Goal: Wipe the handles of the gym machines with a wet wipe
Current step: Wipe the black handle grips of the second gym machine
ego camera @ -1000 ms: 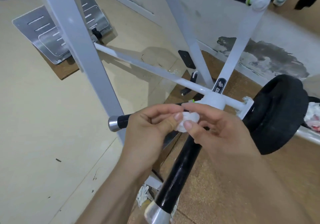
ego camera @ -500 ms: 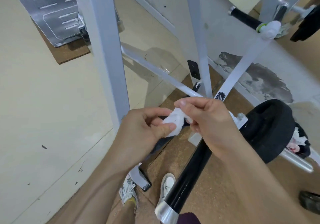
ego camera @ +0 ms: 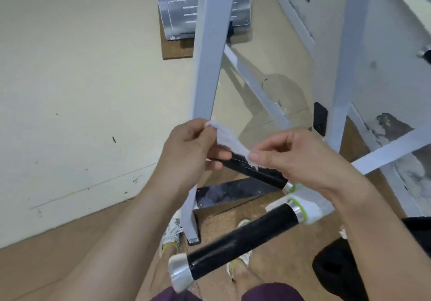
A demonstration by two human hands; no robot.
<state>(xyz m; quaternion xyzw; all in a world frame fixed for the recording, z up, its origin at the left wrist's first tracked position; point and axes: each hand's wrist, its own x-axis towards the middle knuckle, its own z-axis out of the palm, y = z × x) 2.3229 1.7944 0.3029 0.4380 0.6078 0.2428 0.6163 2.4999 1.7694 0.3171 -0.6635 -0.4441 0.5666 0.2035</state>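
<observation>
A white wet wipe [ego camera: 227, 138] is stretched out between my two hands. My left hand [ego camera: 190, 152] pinches its upper end and my right hand [ego camera: 288, 155] pinches its lower end. Both hands hover in front of a white gym machine. Under them runs a black handle [ego camera: 255, 171], partly hidden by my fingers. A second black handle [ego camera: 240, 237] with a silver end cap juts toward me below, joined to the machine by a white hub with green rings. Neither hand touches a handle.
White frame posts [ego camera: 207, 51] rise right behind my hands, and a white bar [ego camera: 391, 151] slants off to the right. A metal foot plate [ego camera: 184, 9] lies at the top. A black pad [ego camera: 335, 270] is low right. My shoes [ego camera: 171, 235] stand on the brown floor.
The wipe was bunched between my fingertips; now my hands have pulled apart and spread it out. My view has tilted down and shifted, so the near handle appears shorter and lower.
</observation>
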